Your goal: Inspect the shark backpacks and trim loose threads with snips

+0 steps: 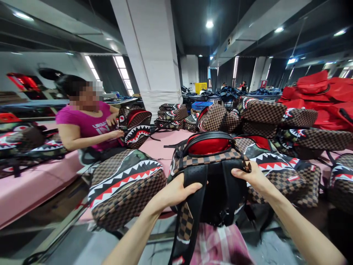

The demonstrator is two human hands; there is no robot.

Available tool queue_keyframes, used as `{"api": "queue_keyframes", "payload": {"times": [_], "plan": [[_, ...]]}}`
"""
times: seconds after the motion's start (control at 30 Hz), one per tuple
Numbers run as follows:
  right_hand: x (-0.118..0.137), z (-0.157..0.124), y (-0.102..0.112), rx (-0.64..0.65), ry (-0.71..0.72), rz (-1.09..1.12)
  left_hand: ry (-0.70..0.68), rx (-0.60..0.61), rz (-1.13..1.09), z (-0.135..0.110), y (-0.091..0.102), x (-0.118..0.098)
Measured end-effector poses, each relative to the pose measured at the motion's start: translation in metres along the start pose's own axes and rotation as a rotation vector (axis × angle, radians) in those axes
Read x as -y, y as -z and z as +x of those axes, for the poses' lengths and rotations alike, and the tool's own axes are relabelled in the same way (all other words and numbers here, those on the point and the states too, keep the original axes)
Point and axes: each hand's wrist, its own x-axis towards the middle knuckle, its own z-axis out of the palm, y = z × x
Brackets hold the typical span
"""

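Observation:
A checkered brown-and-black backpack (213, 191) stands upright in front of me, its black back panel and shoulder straps turned towards me. Its top is unzipped and shows a red lining. My left hand (178, 189) grips the left side, thumb lying over the left shoulder strap and fingers hidden behind the side. On the other side, my right hand (249, 175) clasps the upper right edge near the zipper, thumb on the black panel. Another checkered backpack (127, 187) with a shark-mouth print lies to the left, and a similar shark-print backpack (278, 173) lies to the right.
Across the pink table (157, 145), a person in a magenta shirt (85, 121) handles another shark-print backpack (136, 127). Stacked checkered backpacks (261, 112) line the far side. Red bags (320, 99) are piled at the right, and a white pillar (149, 51) rises behind the table.

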Motion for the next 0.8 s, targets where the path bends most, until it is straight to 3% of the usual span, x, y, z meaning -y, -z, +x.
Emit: {"api": "queue_keyframes", "payload": {"times": [0.1, 0.17, 0.27, 0.33, 0.4, 0.47, 0.53, 0.63, 0.73, 0.8], "plan": [[0.001, -0.005, -0.006, -0.063, 0.013, -0.032, -0.017, -0.067, 0.000, -0.006, -0.007, 0.003], [0.006, -0.014, -0.009, -0.092, 0.014, 0.016, 0.027, -0.040, -0.088, -0.017, -0.010, -0.002], [0.030, -0.033, -0.010, -0.034, 0.026, 0.124, 0.115, 0.072, -0.368, -0.038, -0.010, -0.029], [0.054, -0.036, -0.009, -0.035, 0.066, 0.140, 0.087, 0.046, -0.516, -0.044, -0.004, -0.056], [0.071, -0.021, -0.007, -0.122, 0.116, 0.119, 0.036, -0.019, -0.565, -0.032, 0.005, -0.078], [0.068, 0.012, -0.005, -0.175, 0.107, 0.103, 0.023, -0.049, -0.585, 0.000, 0.014, -0.079], [0.037, 0.050, -0.008, -0.150, 0.020, 0.156, 0.069, -0.050, -0.642, 0.039, 0.018, -0.051], [-0.041, 0.088, -0.025, -0.127, -0.190, 0.269, 0.273, -0.028, -0.772, 0.084, 0.006, 0.033], [-0.114, 0.088, -0.049, -0.090, -0.304, 0.230, 0.422, -0.138, -0.838, 0.091, -0.020, 0.123], [-0.147, 0.073, -0.064, -0.043, -0.358, 0.204, 0.472, -0.183, -0.850, 0.081, -0.037, 0.164]]}}
